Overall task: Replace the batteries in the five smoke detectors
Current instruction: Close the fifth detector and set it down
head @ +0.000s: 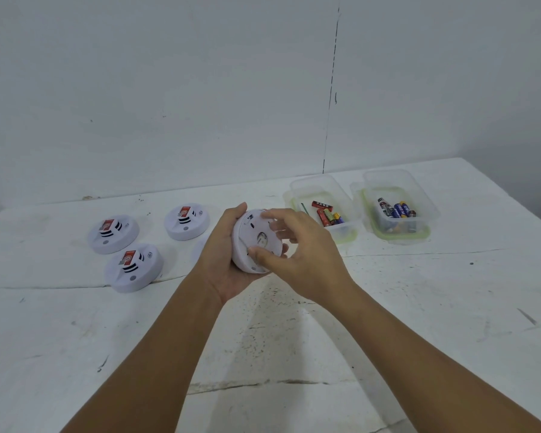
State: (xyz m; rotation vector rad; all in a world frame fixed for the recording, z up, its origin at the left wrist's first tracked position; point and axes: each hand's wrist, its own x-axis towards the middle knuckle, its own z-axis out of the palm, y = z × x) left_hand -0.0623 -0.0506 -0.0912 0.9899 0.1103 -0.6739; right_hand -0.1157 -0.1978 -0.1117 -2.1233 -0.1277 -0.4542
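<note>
My left hand (224, 264) grips a white round smoke detector (250, 245) from its left side and holds it above the table, its back plate turned toward me and to the right. My right hand (297, 254) has thumb and fingertips curled onto that back plate. Three more white detectors with red labels lie face up on the table at the left: one (113, 234), one (187, 221) and one (134, 267). A further white detector (200, 248) is mostly hidden behind my left hand.
Two clear plastic boxes stand at the right rear of the white table (294, 354): the nearer-left box (345, 234) holds red and mixed batteries, the right box (419, 232) holds blue and black ones. A grey wall rises behind.
</note>
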